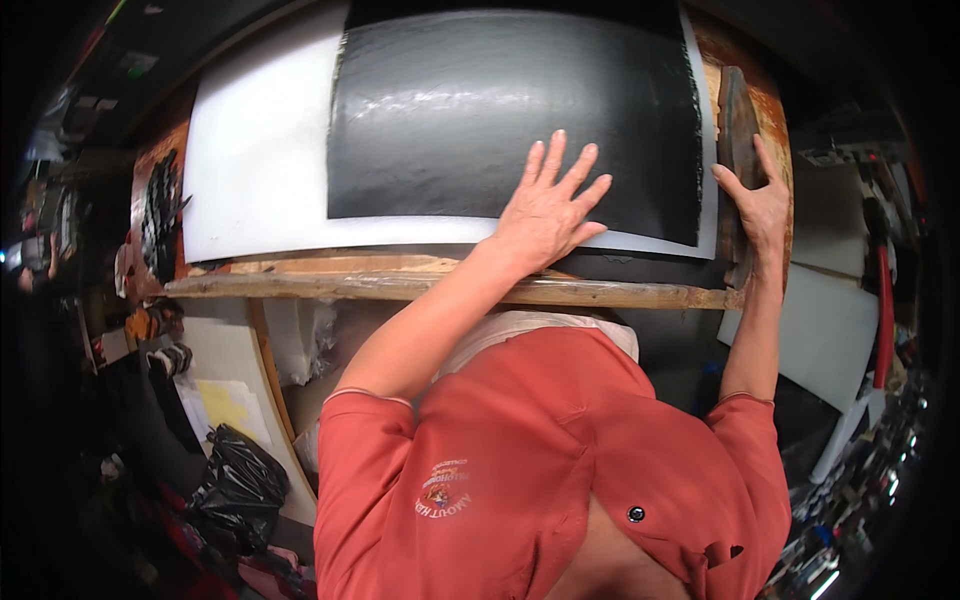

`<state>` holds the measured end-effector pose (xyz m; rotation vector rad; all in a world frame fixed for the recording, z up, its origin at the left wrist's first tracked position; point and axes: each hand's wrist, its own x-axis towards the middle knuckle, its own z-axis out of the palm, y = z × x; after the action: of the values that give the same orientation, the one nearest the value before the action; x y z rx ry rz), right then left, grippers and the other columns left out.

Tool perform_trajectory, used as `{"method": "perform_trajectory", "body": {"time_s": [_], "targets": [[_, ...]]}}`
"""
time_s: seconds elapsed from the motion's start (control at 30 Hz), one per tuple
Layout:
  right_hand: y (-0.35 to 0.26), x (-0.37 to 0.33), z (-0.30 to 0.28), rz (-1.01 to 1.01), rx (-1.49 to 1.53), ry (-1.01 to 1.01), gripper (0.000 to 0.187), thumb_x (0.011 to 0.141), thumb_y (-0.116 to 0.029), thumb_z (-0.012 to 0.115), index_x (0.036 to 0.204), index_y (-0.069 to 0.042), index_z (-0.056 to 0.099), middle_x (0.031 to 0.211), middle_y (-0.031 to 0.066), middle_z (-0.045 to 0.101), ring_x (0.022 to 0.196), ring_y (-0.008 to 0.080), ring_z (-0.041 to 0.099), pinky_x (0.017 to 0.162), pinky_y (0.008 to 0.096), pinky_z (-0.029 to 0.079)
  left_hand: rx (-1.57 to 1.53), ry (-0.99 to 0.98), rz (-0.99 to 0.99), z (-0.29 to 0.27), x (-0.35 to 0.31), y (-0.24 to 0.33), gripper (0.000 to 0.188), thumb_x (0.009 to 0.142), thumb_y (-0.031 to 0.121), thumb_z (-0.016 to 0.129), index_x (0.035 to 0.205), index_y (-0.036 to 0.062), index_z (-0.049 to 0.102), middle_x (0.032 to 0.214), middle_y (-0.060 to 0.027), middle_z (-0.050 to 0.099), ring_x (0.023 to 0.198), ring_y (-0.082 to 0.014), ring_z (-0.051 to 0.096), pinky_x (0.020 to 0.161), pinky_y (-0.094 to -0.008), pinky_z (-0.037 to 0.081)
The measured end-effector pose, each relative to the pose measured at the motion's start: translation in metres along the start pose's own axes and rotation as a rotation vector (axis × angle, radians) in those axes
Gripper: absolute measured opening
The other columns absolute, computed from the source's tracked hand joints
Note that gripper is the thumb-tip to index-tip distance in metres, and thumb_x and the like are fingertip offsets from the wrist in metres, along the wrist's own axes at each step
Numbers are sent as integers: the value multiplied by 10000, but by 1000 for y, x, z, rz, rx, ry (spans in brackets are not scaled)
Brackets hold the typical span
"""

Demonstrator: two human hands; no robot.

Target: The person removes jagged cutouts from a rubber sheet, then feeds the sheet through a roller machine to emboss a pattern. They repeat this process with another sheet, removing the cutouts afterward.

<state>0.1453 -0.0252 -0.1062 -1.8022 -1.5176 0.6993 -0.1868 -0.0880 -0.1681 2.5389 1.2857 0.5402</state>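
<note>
A glossy black sheet [440, 130] lies over a larger white sheet [260, 140] on the worktable, the white showing at the left and along the near edge. My left hand [548, 205] rests flat on the black sheet near its front edge, fingers spread, with the wrist over the white border. At the right end, a long dark bar [738, 120] runs from near to far beside the sheets. My right hand [763, 205] lies at this bar, thumb on its left side and fingers stretched out toward its right. Its other fingers are partly hidden.
A wooden rail [400, 288] runs along the table's near edge, in front of my body. Dark bristly material [160, 215] sits at the table's left end. Below left is a black plastic bag [240, 482]; pale boards [810, 320] stand at the right.
</note>
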Motion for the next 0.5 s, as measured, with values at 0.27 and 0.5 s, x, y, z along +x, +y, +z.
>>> {"method": "perform_trajectory", "body": {"time_s": [0.27, 0.5], "targets": [[-20, 16, 40, -209, -278, -40, 945, 741, -428, 916, 1524, -26, 572, 1550, 226, 539, 1414, 349, 544, 1186, 447, 431, -6, 110, 2, 25, 6, 5, 683, 998, 455, 689, 1512, 23, 560, 1666, -213, 392, 1562, -548, 229, 1287, -629, 214], [4, 11, 77, -278, -541, -74, 926, 772, -493, 878, 1545, -97, 557, 1615, 271, 432, 1467, 458, 432, 1223, 522, 377, -38, 262, -95, -21, -28, -23, 601, 936, 319, 794, 1390, -21, 597, 1509, -258, 538, 1492, -457, 424, 1249, -602, 304]]}}
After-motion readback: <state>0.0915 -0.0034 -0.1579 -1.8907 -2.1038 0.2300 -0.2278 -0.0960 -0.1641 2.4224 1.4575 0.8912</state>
